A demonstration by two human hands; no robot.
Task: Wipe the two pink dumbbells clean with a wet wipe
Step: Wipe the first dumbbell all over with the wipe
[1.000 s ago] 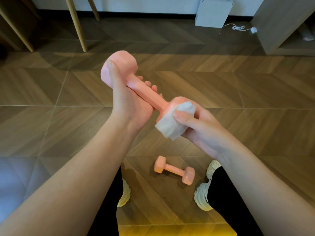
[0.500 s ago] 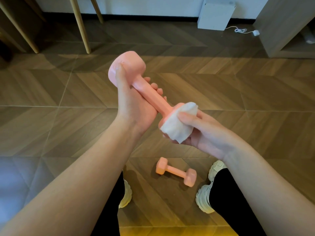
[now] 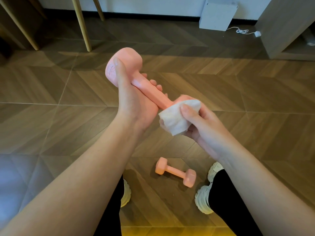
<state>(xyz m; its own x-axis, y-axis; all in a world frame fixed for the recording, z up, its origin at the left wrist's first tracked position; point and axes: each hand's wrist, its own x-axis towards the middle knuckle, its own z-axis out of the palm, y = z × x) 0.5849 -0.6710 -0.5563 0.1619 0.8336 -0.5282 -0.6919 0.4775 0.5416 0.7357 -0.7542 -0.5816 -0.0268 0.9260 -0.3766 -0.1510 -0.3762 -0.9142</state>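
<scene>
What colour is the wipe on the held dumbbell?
White; the crumpled wet wipe shows clearly in the head view.

Herringbone wood floor [image 3: 221, 86] — pale chair legs [image 3: 81, 24]

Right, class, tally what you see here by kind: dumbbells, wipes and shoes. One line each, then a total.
Pink dumbbells: 2 (held dumbbell, floor dumbbell)
Wet wipe: 1
White shoes: 2 (left shoe, right shoe)
Total: 5
</scene>
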